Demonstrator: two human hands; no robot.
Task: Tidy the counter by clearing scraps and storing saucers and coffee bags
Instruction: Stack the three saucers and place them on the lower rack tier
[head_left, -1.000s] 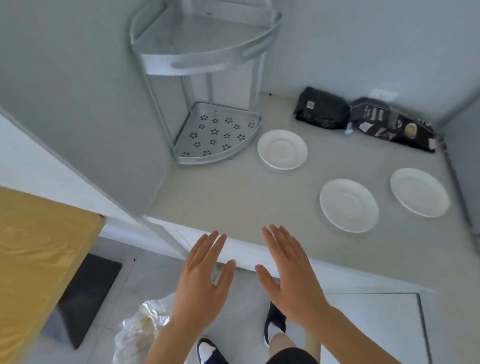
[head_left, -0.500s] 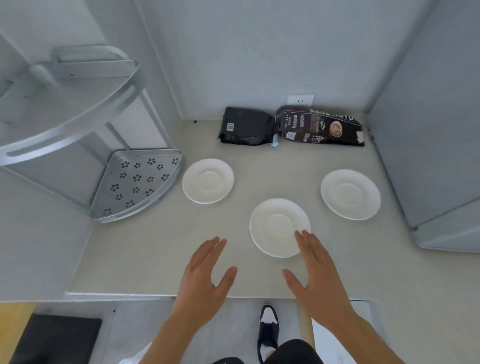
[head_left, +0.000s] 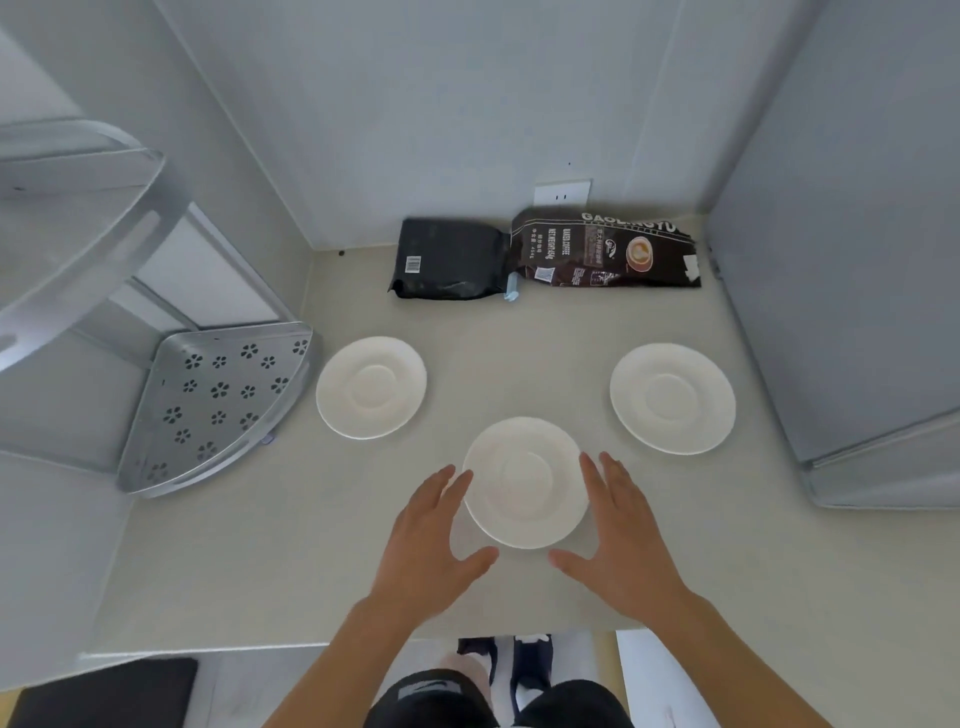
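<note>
Three white saucers lie on the beige counter (head_left: 291, 551): a left saucer (head_left: 371, 387), a middle saucer (head_left: 524, 481) nearest me, and a right saucer (head_left: 672, 398). My left hand (head_left: 432, 540) and my right hand (head_left: 618, 535) flank the middle saucer, both open with fingers apart and fingertips at its rim; neither grips it. At the back wall lie a black coffee bag (head_left: 451, 259) and a dark brown printed coffee bag (head_left: 605, 249), side by side with a pale blue clip (head_left: 512, 289) between them.
A metal two-tier corner rack stands at the left, its perforated lower shelf (head_left: 218, 405) beside the left saucer and its upper shelf (head_left: 78, 208) overhanging. A grey appliance wall (head_left: 852, 291) bounds the right. A wall socket (head_left: 562, 192) sits behind the bags.
The view has swung from the counter's left edge to straight over it. Both hands moved forward from the counter edge to either side of the middle saucer.
</note>
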